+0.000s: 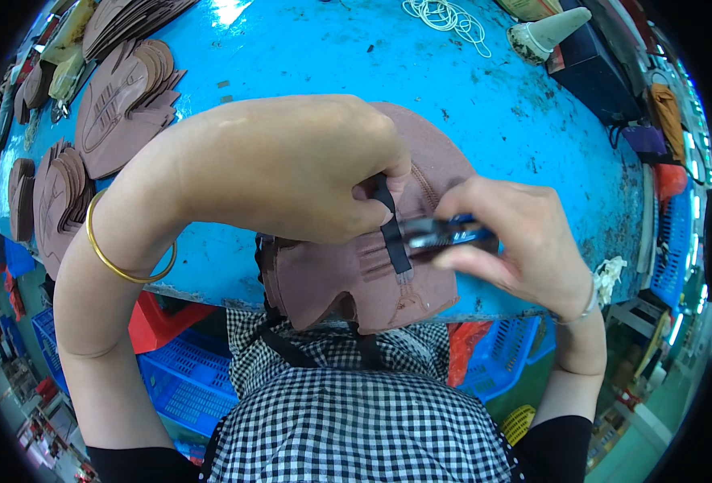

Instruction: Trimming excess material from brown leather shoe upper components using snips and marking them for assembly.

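Note:
A stack of brown, leather-like cut pieces with stitched lines lies in front of me at the blue table's near edge. My left hand bends over it, thumb and finger pinching the upper end of a narrow black strip. The strip runs down across the stitched slots of the top piece. From the right, my right hand is closed on a pair of thread snips with dark blue handles. Their blurred blades point left, close to the strip; whether they touch it I cannot tell.
More stacks of brown cut pieces lie at the left of the blue table. At the far side are a loop of white cord, a pale cone and a dark box. Blue plastic baskets stand below the table edge.

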Available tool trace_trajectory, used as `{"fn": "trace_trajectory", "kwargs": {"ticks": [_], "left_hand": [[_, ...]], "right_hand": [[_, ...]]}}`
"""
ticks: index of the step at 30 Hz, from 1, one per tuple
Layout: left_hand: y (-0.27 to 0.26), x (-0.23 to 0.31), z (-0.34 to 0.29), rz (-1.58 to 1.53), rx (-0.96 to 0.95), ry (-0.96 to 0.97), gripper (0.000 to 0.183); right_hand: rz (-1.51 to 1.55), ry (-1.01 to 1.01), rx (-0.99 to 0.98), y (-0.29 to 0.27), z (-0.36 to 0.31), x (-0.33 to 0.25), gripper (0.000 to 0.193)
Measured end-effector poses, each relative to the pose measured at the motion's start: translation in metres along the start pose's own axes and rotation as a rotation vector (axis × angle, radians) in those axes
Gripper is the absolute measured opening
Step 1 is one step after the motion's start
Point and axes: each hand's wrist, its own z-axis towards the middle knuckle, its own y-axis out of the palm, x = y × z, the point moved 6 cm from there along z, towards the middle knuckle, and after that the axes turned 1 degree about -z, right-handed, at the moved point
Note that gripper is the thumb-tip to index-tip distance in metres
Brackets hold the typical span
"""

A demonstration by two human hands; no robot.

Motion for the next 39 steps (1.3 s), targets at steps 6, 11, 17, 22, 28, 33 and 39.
{"fn": "trace_trajectory", "kwargs": {"ticks": [6,11,17,22,28,33,39], "left_hand": [[0.001,-0.004,-0.004,-0.022,0.08,0.085,0.015],[0.005,-0.005,-0.006,-0.081,0.11,0.117,0.015],[0.007,-0.006,-0.013,-0.027,0.231,0.186,0.017],[0.009,-0.007,-0.014,-0.091,0.19,0.153,0.017],[0.009,-0.009,-0.022,-0.076,0.315,0.181,0.016],[0.011,-0.026,-0.036,-0.409,0.445,0.095,0.011],[-0.008,-0.027,-0.052,-0.628,0.63,0.043,0.01]], "right_hand": [[-0.102,0.111,-0.106,0.002,0.009,0.007,0.03],[-0.102,0.072,-0.123,0.006,0.012,0.009,0.03],[0.042,0.189,-0.127,0.004,0.006,0.01,0.028],[-0.014,0.139,-0.138,0.007,0.015,0.008,0.027],[0.152,0.303,-0.093,0.008,0.003,0.013,0.025],[-0.133,0.099,-0.005,-0.005,-0.013,-0.03,0.022],[-0.531,0.002,0.0,0.051,-0.007,-0.065,0.034]]}}
